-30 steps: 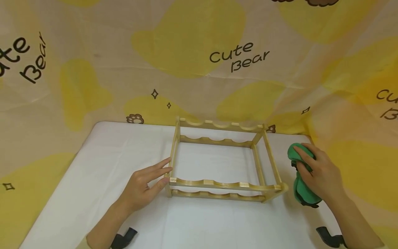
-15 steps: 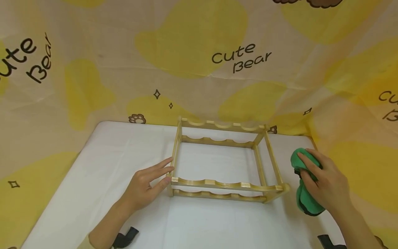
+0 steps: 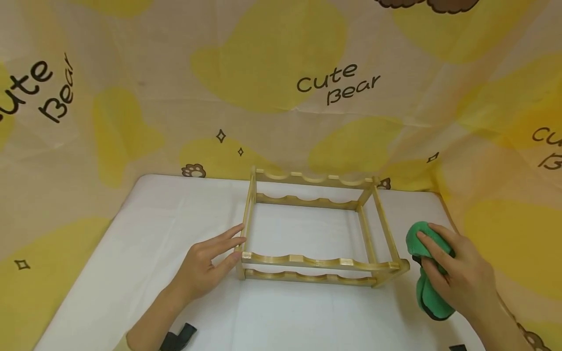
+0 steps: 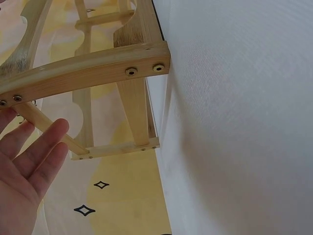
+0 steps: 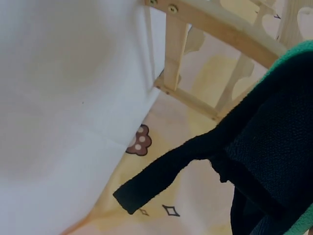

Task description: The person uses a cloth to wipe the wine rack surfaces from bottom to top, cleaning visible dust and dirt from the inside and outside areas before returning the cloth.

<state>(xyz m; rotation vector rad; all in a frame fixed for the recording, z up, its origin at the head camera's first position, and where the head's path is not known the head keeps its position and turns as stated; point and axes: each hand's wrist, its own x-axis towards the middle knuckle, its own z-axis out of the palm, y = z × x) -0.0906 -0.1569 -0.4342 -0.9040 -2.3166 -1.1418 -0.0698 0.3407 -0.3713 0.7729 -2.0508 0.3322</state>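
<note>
A pale wooden rack (image 3: pixel 320 263) with scalloped rails stands on the white table. My left hand (image 3: pixel 199 268) lies at its left side, fingertips touching the side bar near the front corner. In the left wrist view, the fingers (image 4: pixel 44 147) extend beside the rack's bolted end piece (image 4: pixel 98 72). To the right of the rack, my right hand (image 3: pixel 465 273) grips a soft green cloth piece (image 3: pixel 432 297) with black edging. The right wrist view shows its dark inner side and a loose black strap (image 5: pixel 161 174). The right fingers are out of that view.
The white table (image 3: pixel 281 319) has a patterned yellow curtain (image 3: pixel 272 63) behind it and at both sides. The rack's back rail (image 3: pixel 313 179) stands close to the curtain. Dark pieces (image 3: pixel 179 336) show near the left forearm.
My right hand has come down toward the table's front edge with the green cloth piece, which has turned slightly. The left hand and the rack have stayed in place.
</note>
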